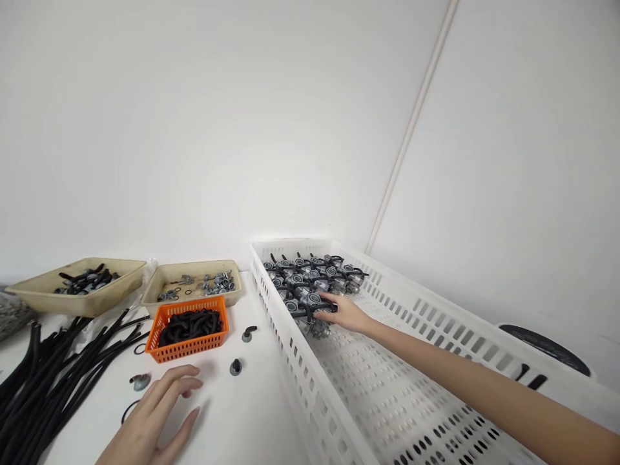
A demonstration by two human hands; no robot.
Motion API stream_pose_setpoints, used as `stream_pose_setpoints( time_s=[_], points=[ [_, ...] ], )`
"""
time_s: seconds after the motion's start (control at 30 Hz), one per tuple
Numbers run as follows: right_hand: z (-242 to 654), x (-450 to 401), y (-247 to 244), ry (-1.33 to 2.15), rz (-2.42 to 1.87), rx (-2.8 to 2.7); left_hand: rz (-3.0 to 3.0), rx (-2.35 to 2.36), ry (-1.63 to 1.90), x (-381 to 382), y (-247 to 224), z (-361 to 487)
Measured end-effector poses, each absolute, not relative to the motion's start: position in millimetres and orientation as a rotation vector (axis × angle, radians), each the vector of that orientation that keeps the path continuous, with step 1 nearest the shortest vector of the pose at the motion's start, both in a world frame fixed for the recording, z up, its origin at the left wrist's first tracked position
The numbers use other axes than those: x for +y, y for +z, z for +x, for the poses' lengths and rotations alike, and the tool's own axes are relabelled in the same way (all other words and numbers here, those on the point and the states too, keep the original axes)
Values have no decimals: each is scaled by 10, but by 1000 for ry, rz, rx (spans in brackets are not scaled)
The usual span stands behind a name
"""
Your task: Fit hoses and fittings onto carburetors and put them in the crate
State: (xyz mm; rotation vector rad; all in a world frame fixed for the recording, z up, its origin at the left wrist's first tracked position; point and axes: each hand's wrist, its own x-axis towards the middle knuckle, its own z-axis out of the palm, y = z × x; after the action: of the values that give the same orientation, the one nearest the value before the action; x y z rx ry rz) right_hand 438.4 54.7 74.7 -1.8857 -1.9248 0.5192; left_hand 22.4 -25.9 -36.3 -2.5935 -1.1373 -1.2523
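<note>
**Right grip (341,312) on the nearest grey carburettor (310,303), left grip (150,416) open on the bench (252,413).**

I have the carburettor at the near edge of the pile in the white perforated crate (295,387), its long axis unclear. My right fingers lie across it, slightly spread; I can't tell whether they've closed. The left sits farther off, beside a small grey fitting (140,382).

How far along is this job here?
Done: a batch of grey metal units with black hoses lies in the white crate. In hand: the right hand touches that batch; the left hand is empty, near a grey fitting. Remaining: hoses in the orange basket and parts in beige trays.
</note>
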Motion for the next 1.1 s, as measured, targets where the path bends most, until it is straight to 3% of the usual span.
stream_pose_setpoints(
  time_s=[1.1],
  points=[
    [4454, 501, 756, 669, -1782, -1997, -2710, -1307, -1306, -287, -447, 261]
  ],
)
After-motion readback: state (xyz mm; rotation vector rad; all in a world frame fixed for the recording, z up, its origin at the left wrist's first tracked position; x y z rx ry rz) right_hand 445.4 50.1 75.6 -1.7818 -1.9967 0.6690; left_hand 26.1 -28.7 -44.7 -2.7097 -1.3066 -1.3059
